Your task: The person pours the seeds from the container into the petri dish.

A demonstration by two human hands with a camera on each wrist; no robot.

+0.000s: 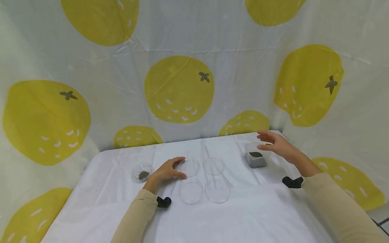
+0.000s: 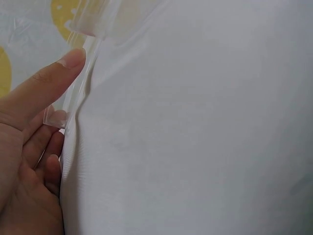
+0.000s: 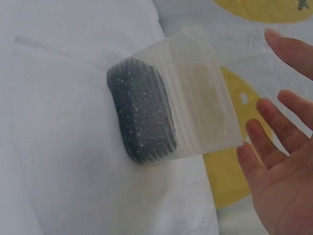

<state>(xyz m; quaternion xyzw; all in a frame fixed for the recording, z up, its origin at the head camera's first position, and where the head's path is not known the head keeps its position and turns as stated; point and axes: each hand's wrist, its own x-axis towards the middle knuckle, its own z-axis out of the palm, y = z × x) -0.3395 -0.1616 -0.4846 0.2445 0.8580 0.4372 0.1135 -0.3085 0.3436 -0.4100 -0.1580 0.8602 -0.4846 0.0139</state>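
My left hand (image 1: 169,169) is at the left edge of a clear petri dish (image 1: 191,168), with the thumb and fingers curled round its rim. In the left wrist view, a clear dish edge (image 2: 55,119) shows between the thumb and the fingers. My right hand (image 1: 279,147) hovers beside and above a translucent plastic container (image 1: 255,162), fingers spread and holding nothing. Dark soil-like grains (image 3: 144,112) fill the container's lower part, seen through its ribbed wall in the right wrist view.
More clear petri dishes (image 1: 217,191) are grouped on the white-covered table (image 1: 237,219). Left of my left hand stands another dish (image 1: 143,172) with a small heap of dark grains. A lemon-patterned curtain (image 1: 237,81) hangs behind the table.
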